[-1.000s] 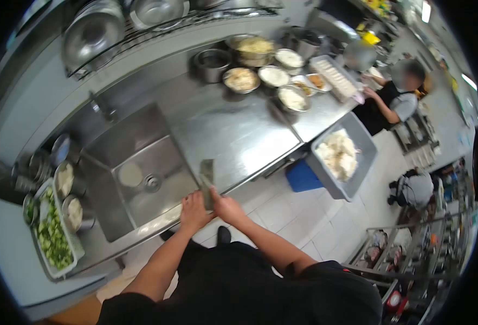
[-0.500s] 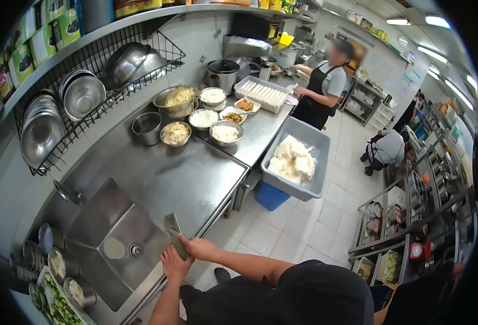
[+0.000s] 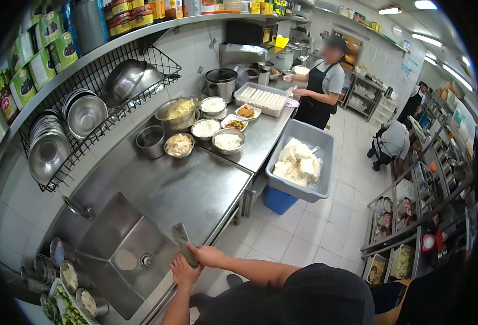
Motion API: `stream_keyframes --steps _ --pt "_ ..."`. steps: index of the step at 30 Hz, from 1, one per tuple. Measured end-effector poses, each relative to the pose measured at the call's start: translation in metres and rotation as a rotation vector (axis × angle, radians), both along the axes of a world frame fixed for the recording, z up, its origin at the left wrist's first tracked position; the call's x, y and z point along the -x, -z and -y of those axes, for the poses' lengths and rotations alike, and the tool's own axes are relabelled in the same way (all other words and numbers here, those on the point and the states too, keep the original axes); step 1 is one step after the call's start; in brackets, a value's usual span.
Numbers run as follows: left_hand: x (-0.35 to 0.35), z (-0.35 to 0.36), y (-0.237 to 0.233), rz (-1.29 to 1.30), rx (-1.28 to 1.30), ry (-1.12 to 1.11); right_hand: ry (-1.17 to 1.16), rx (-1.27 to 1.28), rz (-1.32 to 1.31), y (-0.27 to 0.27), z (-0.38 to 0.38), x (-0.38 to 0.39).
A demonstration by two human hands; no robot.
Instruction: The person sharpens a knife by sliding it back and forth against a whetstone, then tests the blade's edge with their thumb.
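At the front edge of the steel counter, both my hands are closed around what looks like a folded greyish-green cloth [image 3: 181,235]. My left hand [image 3: 184,271] grips its lower end, and my right hand [image 3: 207,255] holds it from the right side. The upper end of the cloth sticks out above my fingers, beside the steel sink [image 3: 106,230]. Part of the cloth is hidden by my fingers. A pale round patch lies in the sink near the drain [image 3: 147,261].
Bowls of food, including white shreds [image 3: 228,142], and a steel pot [image 3: 150,142] stand on the counter. A grey tub [image 3: 327,179] holds a white mass at the right. A wire rack [image 3: 166,67] with bowls hangs above. A person in an apron [image 3: 325,81] works at the far counter.
My view has shifted slightly, so the scene sits a little further right and lower. Both hands keep hold of the cloth. The person at the far counter has moved their hands slightly.
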State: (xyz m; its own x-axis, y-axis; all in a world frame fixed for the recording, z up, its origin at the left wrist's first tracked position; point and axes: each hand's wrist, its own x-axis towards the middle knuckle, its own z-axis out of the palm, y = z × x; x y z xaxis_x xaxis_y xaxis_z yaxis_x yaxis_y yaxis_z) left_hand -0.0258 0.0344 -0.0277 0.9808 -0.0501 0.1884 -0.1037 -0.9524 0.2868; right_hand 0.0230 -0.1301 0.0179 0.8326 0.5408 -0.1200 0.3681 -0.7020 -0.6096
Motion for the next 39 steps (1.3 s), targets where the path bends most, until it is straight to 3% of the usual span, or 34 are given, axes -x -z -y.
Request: stream_keyframes --steps 33,39 --pt "0.003 -0.002 -0.008 0.006 0.005 -0.006 0.036 -0.011 0.014 0.006 -0.005 0.006" --pt "0.001 -0.002 0.001 0.044 -0.086 0.02 0.075 -0.013 -0.028 -0.004 0.01 0.051"
